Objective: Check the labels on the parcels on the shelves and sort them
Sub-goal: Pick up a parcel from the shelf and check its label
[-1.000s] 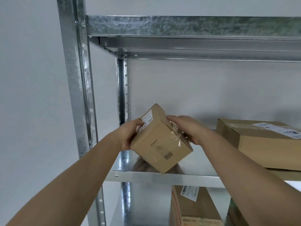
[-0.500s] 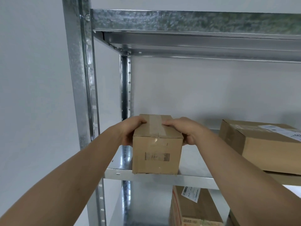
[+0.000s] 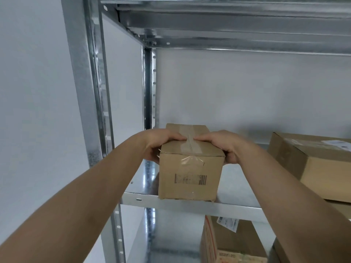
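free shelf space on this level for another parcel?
Bare metal shelf between the small box, gripped by left hand and right hand, and the large box. A narrow strip runs left of the small box to the rear upright. The right end is crowded.

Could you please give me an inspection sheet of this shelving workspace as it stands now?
Surface: metal shelf, galvanised; the small box sits at its front edge, left part.
Job's things: small cardboard box, upright, taped top, barcode facing the camera; larger box to its right with a white label on top, on another box; labelled box on the shelf below.
Clutter: nothing seen.
Grippers: left hand and right hand grip the small box from either side, fingers over its top.
Cables: nothing seen.
Surroundings: upright post on the left, upper shelf overhead, plain white wall behind.
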